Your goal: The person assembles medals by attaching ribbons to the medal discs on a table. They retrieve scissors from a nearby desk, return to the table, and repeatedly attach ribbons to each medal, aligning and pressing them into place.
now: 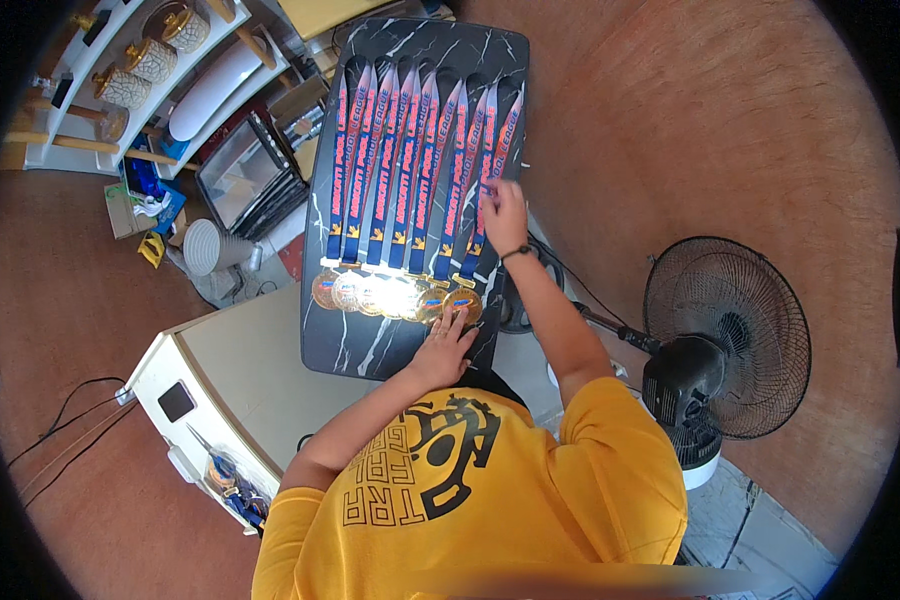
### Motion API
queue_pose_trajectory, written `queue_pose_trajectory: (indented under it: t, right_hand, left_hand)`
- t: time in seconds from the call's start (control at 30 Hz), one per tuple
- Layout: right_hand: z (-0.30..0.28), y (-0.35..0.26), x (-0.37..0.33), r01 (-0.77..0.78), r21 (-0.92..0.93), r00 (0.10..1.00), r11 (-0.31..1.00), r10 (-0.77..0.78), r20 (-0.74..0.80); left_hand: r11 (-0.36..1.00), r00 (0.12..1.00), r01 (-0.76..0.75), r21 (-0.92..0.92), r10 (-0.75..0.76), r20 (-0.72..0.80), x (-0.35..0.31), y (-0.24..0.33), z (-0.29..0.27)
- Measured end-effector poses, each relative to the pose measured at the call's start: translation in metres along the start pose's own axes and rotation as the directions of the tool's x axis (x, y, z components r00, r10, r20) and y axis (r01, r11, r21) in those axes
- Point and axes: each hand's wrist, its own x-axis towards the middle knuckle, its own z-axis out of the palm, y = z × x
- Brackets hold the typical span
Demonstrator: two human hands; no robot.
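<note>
My left hand (442, 347) lies flat, fingers spread, with its fingertips pressing on the rightmost gold medal (462, 302) at the near end of the row. It grips nothing. My right hand (503, 214) sits further up the black marble-patterned table (360, 345), fingers loosely curled and touching the rightmost blue-and-red ribbon (487, 165) (whether it pinches the ribbon I cannot tell). The other medals (370, 293) lie side by side, ribbons stretched away from me. A black standing fan (725, 340) is to my right.
</note>
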Motion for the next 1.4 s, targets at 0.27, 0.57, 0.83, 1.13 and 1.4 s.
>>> queue_pose_trajectory:
  t: [0.27, 0.57, 0.83, 1.13, 1.4]
  right_hand:
    - [-0.032, -0.023, -0.13, -0.24, -0.082, 0.931, 0.967, 0.253, 0.264]
    - [-0.019, -0.016, -0.128, -0.086, -0.277, 0.93, 0.957, 0.177, 0.322]
    - [-0.026, -0.013, -0.124, 0.019, -0.237, 0.9, 0.971, 0.086, 0.427]
    - [-0.025, -0.02, -0.123, 0.055, -0.278, 0.898, 0.959, 0.074, 0.433]
    - [-0.024, -0.017, -0.117, -0.11, -0.233, 0.928, 0.966, 0.184, 0.323]
  left_hand:
    - [0.996, 0.998, -0.044, 0.076, 0.048, -0.051, -0.002, -0.008, 0.012]
    - [0.996, 0.993, -0.036, 0.086, 0.045, -0.107, -0.007, -0.004, 0.017]
    - [0.991, 0.993, -0.038, 0.128, 0.052, -0.107, -0.008, -0.002, 0.019]
    - [0.982, 0.99, -0.029, 0.186, 0.054, -0.128, -0.008, -0.005, 0.029]
    - [0.985, 0.986, -0.021, 0.168, 0.048, -0.158, -0.009, 0.002, 0.02]
